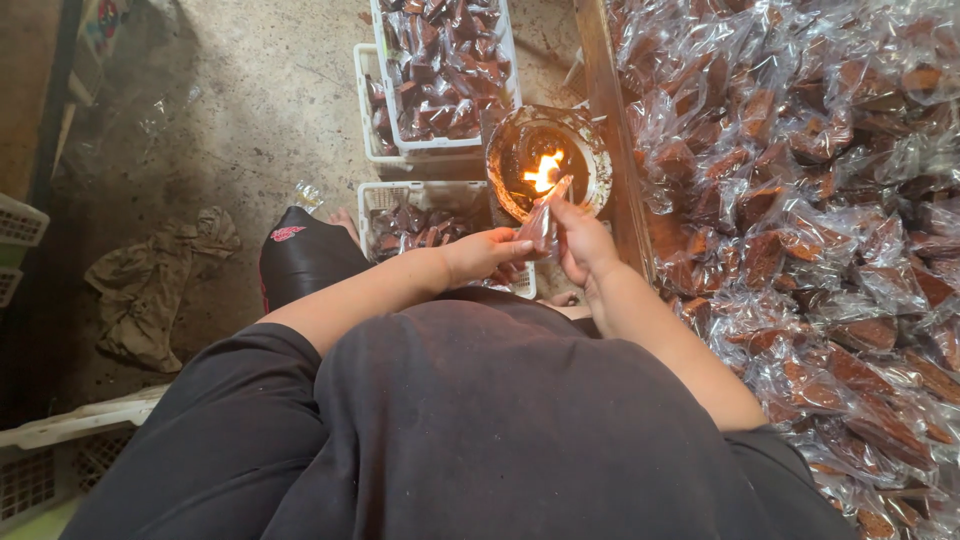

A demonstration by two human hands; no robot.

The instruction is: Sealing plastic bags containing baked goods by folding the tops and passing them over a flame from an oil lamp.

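Person seated, dark clothing, both forearms reaching forward. Left hand (480,255) pinches the lower end of a small clear packet (543,222) holding a brown piece; right hand (583,240) pinches its upper end. Packet tip sits just over the flame (545,172) burning in a round, soot-dark bowl (592,150).

To the person's right, a heaped pile of filled packets (800,220) on the surface. Beyond the hands, white baskets (400,195) and (445,70) holding more packets. Rag (150,285) on the floor, left.

Risk, judged: fingers are near the flame; a lingering hold could scorch skin or melt through the film rather than seal it. Loose plastic close by could catch fire.
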